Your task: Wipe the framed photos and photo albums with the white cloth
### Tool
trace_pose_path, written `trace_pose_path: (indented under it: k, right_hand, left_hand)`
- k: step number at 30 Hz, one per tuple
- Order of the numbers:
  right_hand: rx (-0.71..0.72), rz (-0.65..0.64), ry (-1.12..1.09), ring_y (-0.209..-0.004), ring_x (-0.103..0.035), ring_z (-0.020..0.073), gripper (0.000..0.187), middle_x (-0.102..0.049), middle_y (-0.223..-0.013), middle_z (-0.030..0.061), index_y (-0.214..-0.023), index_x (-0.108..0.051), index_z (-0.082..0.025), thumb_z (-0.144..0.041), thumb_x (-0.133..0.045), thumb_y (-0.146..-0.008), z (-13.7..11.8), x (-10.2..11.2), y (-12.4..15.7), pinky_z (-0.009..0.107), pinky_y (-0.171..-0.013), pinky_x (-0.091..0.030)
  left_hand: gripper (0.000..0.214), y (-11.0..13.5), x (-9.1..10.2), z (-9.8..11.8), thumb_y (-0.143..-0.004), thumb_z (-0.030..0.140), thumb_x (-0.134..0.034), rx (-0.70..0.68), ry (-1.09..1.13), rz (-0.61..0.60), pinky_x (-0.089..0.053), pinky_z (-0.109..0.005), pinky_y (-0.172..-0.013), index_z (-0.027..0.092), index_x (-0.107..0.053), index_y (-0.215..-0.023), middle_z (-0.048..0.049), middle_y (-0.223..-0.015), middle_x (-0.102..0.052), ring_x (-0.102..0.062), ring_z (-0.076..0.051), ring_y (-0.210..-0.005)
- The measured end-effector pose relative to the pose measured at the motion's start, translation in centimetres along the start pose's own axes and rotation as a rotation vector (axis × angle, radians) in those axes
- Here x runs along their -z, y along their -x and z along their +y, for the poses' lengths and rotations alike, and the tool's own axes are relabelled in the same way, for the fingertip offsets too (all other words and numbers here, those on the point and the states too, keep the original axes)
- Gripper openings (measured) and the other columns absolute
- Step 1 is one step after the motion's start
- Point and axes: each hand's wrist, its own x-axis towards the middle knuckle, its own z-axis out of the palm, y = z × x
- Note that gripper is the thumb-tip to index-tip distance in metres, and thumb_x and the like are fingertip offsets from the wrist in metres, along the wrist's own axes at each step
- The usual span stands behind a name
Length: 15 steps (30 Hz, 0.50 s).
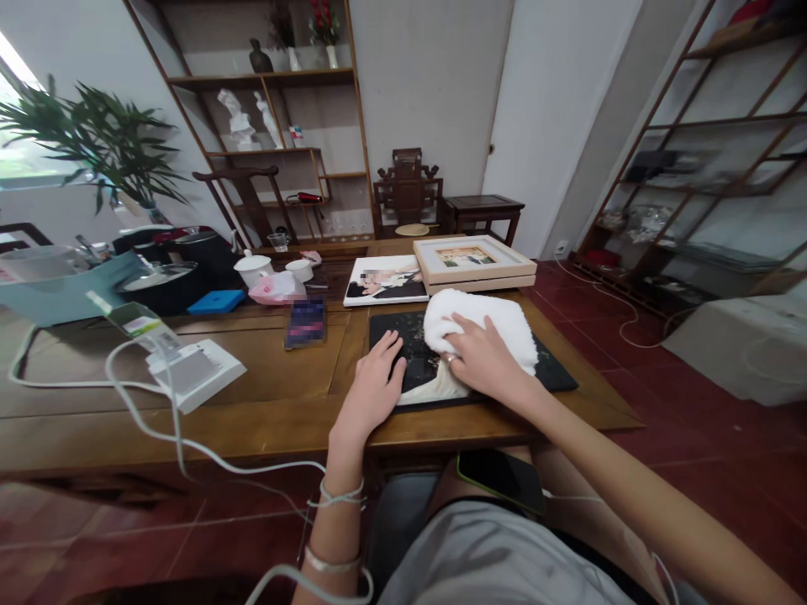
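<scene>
A dark picture panel with a pale area along its near edge lies flat at the table's front. My left hand rests on the panel's left edge, fingers stretched out and holding nothing. Under my right hand is a folded white towel, pressed against the panel, with my fingers curled into its cloth. The towel hides much of the panel's right half.
Behind the panel are a printed photo panel and a framed picture. To the left lie a phone, a white box and a blue box. A white cable hangs over the front edge. Another phone rests on my lap.
</scene>
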Motion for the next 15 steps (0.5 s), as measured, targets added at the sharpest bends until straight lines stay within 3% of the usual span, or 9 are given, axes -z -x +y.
trace_pose_path:
  k: [6, 10, 15]
  right_hand:
    - [0.241, -0.068, -0.141, -0.136, -0.031, 0.0262, 0.026, -0.045, -0.141, 0.0159, -0.097, -0.067, -0.016, -0.011, -0.050, -0.078, -2.5, 0.6, 2.4, 0.057, -0.109, -0.017]
    - [0.321, -0.109, -0.215, -0.137, -0.029, 0.0248, 0.026, -0.045, -0.141, 0.0160, -0.087, -0.068, -0.016, -0.006, -0.050, -0.072, -2.1, 1.1, 3.1, 0.056, -0.111, -0.014]
    - [0.479, -0.165, -0.304, -0.136, -0.030, 0.0206, 0.026, -0.052, -0.136, 0.0123, -0.084, -0.066, -0.018, -0.004, -0.050, -0.068, -1.3, 1.8, 3.5, 0.050, -0.114, -0.008]
  left_hand:
    - [0.045, -0.2, 0.0, 0.3, -0.097, 0.033, -0.027, -0.026, 0.107, 0.066, -0.027, -0.042, -0.113, 0.013, -0.051, -0.129, -0.0117, -0.141, -0.047, -0.037, -0.020, -0.135]
    - [0.052, 0.0, 0.1, 0.4, -0.097, 0.040, -0.027, -0.013, 0.164, 0.156, -0.026, -0.038, -0.114, 0.009, -0.043, -0.136, -0.0136, -0.144, -0.043, -0.038, -0.019, -0.135]
    - [0.057, 0.2, 0.3, 0.5, -0.096, 0.045, -0.025, -0.039, 0.181, 0.180, -0.023, -0.036, -0.115, 0.011, -0.037, -0.140, -0.0108, -0.147, -0.038, -0.031, -0.018, -0.138]
